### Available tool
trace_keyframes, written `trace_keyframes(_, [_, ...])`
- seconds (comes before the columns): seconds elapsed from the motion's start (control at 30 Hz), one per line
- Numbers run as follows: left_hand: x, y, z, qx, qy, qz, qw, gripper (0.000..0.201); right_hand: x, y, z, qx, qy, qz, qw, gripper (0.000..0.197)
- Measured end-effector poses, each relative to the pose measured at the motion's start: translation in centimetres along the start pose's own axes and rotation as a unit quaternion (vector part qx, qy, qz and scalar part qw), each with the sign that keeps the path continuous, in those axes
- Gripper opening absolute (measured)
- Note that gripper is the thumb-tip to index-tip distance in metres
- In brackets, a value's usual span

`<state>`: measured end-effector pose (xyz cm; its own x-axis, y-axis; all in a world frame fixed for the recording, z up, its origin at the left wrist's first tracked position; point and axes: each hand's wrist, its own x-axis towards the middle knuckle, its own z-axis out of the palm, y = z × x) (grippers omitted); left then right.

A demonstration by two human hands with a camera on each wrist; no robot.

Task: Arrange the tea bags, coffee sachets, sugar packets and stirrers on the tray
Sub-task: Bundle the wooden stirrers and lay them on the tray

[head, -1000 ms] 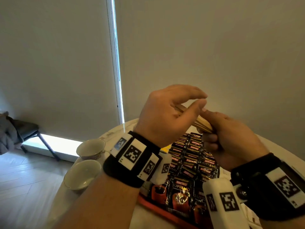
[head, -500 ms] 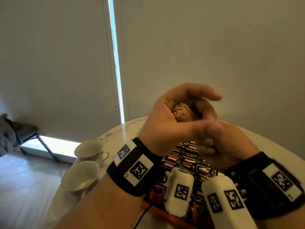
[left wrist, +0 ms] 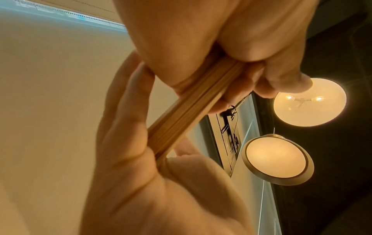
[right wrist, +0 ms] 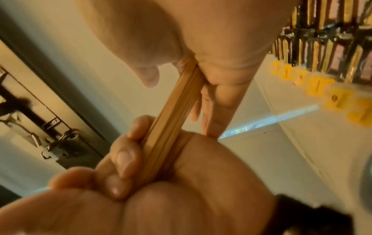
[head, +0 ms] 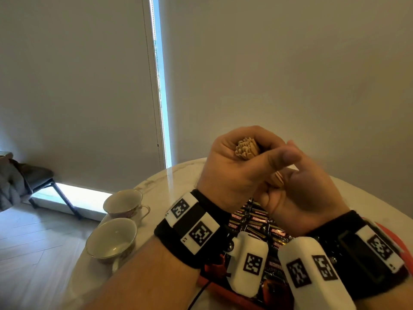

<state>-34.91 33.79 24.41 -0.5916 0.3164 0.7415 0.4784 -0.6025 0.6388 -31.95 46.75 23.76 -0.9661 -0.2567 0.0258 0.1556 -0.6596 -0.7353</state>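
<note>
Head: we see both hands raised over the tray [head: 223,285]. Left hand [head: 237,168] curls round the stirrers [head: 247,149], 1 bundle, ends showing at the fist; right hand [head: 306,193] grips the lower end, likely squaring it before placing. Sachets [head: 257,220] sit in rows below, 2 cups [head: 111,239] left.

Left wrist: stirrers [left wrist: 189,105] pinched at both ends, fingers wrapped tight.

Right wrist: fingers [right wrist: 124,152] curled on bundle; yellow tea tags [right wrist: 318,85] line up beside the sachets.

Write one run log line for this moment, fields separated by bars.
left hand: grips stirrers | right hand: grips same bundle | sachets: on tray | stirrers: not placed
</note>
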Motion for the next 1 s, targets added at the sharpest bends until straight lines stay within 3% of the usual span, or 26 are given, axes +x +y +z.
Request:
trace_keyframes(0.1, [0.0,0.3,0.3,-0.013,0.036,-0.003,0.999,0.020,0.1,0.2,-0.1,-0.155,0.094,-0.008,0.983,0.054])
trace_keyframes(0.17, [0.0,0.9,0.6,-0.021,0.073,0.012,0.997,0.025,0.0,0.3,0.2,-0.218,0.110,-0.031,0.969,0.041])
trace_keyframes(0.27, [-0.1,1.8,0.6,0.090,0.123,0.025,0.988,0.026,-0.5,0.2,1.1,-0.211,0.108,-0.048,0.970,0.037])
trace_keyframes(0.37, [-0.8,2.8,0.2,0.220,0.171,0.043,0.960,0.027,-0.9,0.5,1.7,-0.209,0.132,-0.041,0.968,0.033])
trace_keyframes(0.47, [-2.1,4.5,0.5,0.194,0.145,0.088,0.966,0.047,-1.8,1.4,2.5,-0.200,0.117,0.011,0.973,0.035])
trace_keyframes(0.57, [-3.6,6.1,0.7,0.203,0.133,0.092,0.966,0.035,-3.1,2.2,3.5,-0.190,0.090,0.068,0.975,0.042])
trace_keyframes(0.67, [-4.8,7.3,1.1,0.188,0.183,0.060,0.963,0.029,-4.4,2.6,4.2,-0.207,0.076,0.094,0.971,0.045])
trace_keyframes(0.77, [-5.1,8.1,1.6,0.161,0.213,0.026,0.963,0.030,-6.0,3.0,5.0,-0.264,0.071,0.069,0.959,0.047])
trace_keyframes(0.87, [-4.8,8.3,1.6,0.089,0.248,-0.037,0.964,0.026,-8.0,3.0,6.0,-0.390,0.083,-0.045,0.916,0.042])
trace_keyframes(0.93, [-4.7,7.9,1.6,0.040,0.263,-0.092,0.960,0.020,-9.5,2.8,6.3,-0.496,0.076,-0.138,0.854,0.032])
trace_keyframes(1.0, [-4.7,7.1,2.1,0.017,0.263,-0.148,0.953,0.017,-10.8,2.5,6.1,-0.604,0.058,-0.196,0.770,0.030])
